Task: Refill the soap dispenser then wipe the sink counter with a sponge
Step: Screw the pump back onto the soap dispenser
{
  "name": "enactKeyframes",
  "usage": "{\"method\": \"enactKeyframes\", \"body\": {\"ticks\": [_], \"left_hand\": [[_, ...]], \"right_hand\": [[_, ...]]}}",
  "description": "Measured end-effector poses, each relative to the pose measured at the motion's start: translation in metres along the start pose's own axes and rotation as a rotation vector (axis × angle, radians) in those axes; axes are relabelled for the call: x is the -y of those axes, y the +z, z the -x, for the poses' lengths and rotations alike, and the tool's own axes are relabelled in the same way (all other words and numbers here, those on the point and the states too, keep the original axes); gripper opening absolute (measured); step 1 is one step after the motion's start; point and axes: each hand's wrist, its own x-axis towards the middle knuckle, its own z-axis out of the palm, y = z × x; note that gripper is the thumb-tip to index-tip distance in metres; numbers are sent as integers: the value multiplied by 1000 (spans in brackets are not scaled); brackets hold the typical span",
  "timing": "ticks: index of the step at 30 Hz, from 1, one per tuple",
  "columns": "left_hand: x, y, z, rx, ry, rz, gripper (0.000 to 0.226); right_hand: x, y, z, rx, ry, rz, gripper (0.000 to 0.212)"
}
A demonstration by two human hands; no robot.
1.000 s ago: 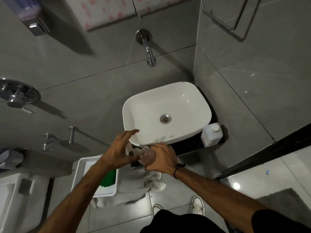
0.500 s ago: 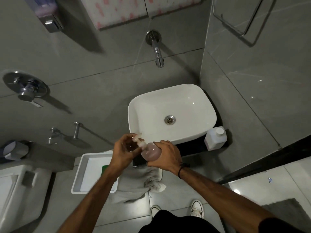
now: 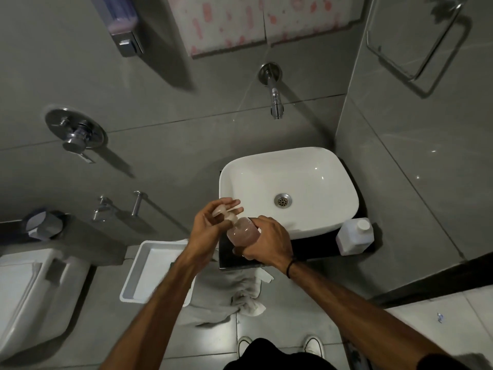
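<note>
A clear soap dispenser bottle point(image 3: 242, 232) with pinkish liquid is held tilted over the front left corner of the dark counter point(image 3: 314, 249). My right hand point(image 3: 266, 240) wraps around its body. My left hand point(image 3: 213, 222) grips the white pump head point(image 3: 226, 213) at the bottle's top. The white sink basin point(image 3: 289, 188) stands just behind the hands. A white refill bottle point(image 3: 353, 236) with a round cap stands on the counter at the basin's right. My left forearm hides the part of the tray where the sponge lay.
A white tray point(image 3: 144, 273) sits at lower left of the counter, a grey towel point(image 3: 240, 292) hanging below the counter edge. The wall tap point(image 3: 274, 98) juts over the basin. A wall soap dispenser point(image 3: 124, 28) is at upper left, a toilet point(image 3: 29, 297) at far left.
My left hand went from open beside the bottle to gripping its pump head. The bottle rose slightly in my right hand. The green sponge in the tray is now hidden by my forearm.
</note>
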Motion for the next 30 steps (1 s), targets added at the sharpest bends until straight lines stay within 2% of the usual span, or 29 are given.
{"method": "enactKeyframes", "body": {"ticks": [5,8,13,20,25,27,30], "left_hand": [[-3,11,-2,-197,51,-27,50],[0,4,-4,-246,20,-59,42],[-2,-5,-2,-202,-12,33,64],[-16,-11,-1,-64,-50,57,71],[-21,-13,-3,67,-70,41,57],[-21,-7,-4,49,-56,20,55],[-19,1,-4,-65,-2,-58,52]], "right_hand": [[6,-1,0,-23,-39,-9,61],[6,-4,0,-52,-33,-24,61],[7,-5,-1,-48,-45,-33,61],[9,-7,-2,-46,-50,-87,62],[13,-9,-5,-19,-38,-90,60],[16,-8,-5,-9,-29,-49,61],[19,-7,-4,-39,-17,-41,60]]}}
